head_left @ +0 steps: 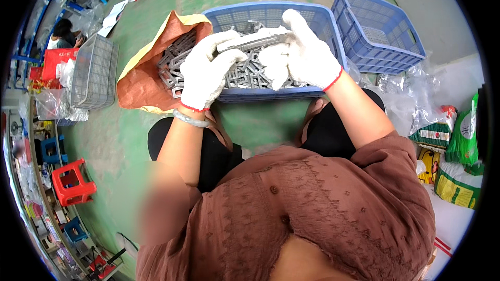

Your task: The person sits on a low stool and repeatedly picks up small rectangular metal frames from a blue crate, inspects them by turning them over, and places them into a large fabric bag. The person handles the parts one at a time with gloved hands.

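Note:
My left hand point(206, 71) and my right hand point(311, 54) both wear white knit gloves with red cuffs. Between them they grip a long grey metal piece point(252, 42), held nearly level above a blue plastic crate point(337, 28). The fingers of both hands close on its two ends. Under my hands lie many loose grey metal pieces point(250, 74) in the crate. Left of the crate, an orange woven sack point(141, 83) with a yellowish rim stands open, with similar grey pieces point(178, 54) inside.
A second blue crate point(388, 54) stands at the far right, by clear plastic wrap point(406, 96) and several packed bags point(463, 140). On the left are a grey basket point(95, 73), a red stool point(73, 182) and shelves. Another person point(65, 35) sits at the far left.

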### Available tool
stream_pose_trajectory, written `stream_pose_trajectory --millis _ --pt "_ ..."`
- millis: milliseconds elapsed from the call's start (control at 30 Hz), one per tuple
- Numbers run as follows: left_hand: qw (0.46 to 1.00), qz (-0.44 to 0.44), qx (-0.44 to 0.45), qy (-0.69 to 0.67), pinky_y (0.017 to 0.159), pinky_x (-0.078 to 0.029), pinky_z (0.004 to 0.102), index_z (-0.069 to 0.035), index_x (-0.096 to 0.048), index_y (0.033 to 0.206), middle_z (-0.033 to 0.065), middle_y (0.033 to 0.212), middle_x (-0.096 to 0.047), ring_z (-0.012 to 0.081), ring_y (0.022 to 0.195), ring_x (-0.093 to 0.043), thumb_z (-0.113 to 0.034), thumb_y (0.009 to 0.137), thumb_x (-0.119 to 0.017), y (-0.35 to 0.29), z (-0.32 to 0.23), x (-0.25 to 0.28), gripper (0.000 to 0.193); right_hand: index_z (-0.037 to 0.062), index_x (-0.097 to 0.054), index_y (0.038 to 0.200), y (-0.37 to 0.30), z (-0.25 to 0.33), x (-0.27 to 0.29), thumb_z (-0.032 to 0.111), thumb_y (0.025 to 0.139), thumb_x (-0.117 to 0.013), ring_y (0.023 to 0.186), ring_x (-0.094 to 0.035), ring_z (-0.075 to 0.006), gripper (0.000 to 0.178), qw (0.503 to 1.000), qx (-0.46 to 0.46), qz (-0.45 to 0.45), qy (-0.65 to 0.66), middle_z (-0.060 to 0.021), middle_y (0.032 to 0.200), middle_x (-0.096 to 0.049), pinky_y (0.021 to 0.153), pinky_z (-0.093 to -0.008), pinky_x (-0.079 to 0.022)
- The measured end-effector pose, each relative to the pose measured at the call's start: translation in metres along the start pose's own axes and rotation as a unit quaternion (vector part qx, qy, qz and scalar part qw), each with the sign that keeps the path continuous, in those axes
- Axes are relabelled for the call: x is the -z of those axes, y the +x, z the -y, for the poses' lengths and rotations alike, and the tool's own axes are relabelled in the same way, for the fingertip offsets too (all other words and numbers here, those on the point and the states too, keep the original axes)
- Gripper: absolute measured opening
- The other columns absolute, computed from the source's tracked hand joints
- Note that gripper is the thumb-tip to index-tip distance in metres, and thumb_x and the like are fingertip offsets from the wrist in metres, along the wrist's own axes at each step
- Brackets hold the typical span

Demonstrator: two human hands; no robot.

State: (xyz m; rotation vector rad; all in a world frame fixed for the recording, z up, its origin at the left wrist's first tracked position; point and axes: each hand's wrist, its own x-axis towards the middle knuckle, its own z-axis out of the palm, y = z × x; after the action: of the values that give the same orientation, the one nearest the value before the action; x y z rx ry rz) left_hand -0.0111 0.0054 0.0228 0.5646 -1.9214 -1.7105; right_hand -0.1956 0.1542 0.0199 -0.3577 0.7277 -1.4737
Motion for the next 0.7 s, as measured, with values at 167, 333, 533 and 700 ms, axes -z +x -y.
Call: stream_pose_trajectory --millis 167,333,533,700 --pt "0.998 -0.028 -0.016 -0.062 0.066 -0.05 0.0216 0.004 -0.056 0.13 0.0108 0.099 -0.07 0.0114 0.077 -0.064 -0.004 0.09 -0.063 -0.003 -0.007 -0.012 0.041 0.0034 -0.056 0.128 0.003 -0.006 0.004 0.059 0.097 -0.051 0.067 -0.07 -0.0299 0.063 0.997 0.029 -0.025 -0.073 -0.0189 0.09 -0.07 0.05 -0.045 -0.057" --pt "0.995 0.004 0.078 -0.061 0.06 -0.049 0.0213 0.002 -0.055 0.132 0.0101 0.102 -0.068 0.011 0.078 -0.064 -0.009 0.092 -0.062 -0.001 -0.015 -0.004 0.041 0.0017 -0.064 0.114 0.002 -0.004 -0.002 0.058 0.096 -0.055 0.055 -0.067 -0.0277 0.06 0.992 -0.008 -0.093 -0.085 -0.0181 0.079 -0.07 0.043 -0.0417 -0.055" --pt "0.931 0.022 0.165 -0.325 0.05 -0.04 0.0187 0.001 -0.06 0.125 0.0066 0.1 -0.065 0.0091 0.07 -0.056 -0.016 0.095 -0.06 0.003 0.009 0.009 0.035 -0.0034 -0.065 0.11 0.005 -0.003 -0.012 0.058 0.096 -0.054 0.049 -0.065 -0.0262 0.063 0.984 -0.051 -0.11 -0.127 -0.0154 0.071 -0.069 0.04 -0.0399 -0.054" --pt "0.95 -0.11 0.148 -0.252 0.049 -0.035 0.0194 0.002 -0.067 0.106 0.006 0.084 -0.064 0.0097 0.06 -0.052 -0.012 0.093 -0.061 0.021 0.026 0.063 0.02 0.0024 -0.065 0.104 0.032 0.012 0.055 0.045 0.098 -0.059 0.05 -0.058 -0.0179 0.044 0.948 -0.101 -0.147 -0.265 -0.007 0.068 -0.062 0.042 -0.031 -0.047"
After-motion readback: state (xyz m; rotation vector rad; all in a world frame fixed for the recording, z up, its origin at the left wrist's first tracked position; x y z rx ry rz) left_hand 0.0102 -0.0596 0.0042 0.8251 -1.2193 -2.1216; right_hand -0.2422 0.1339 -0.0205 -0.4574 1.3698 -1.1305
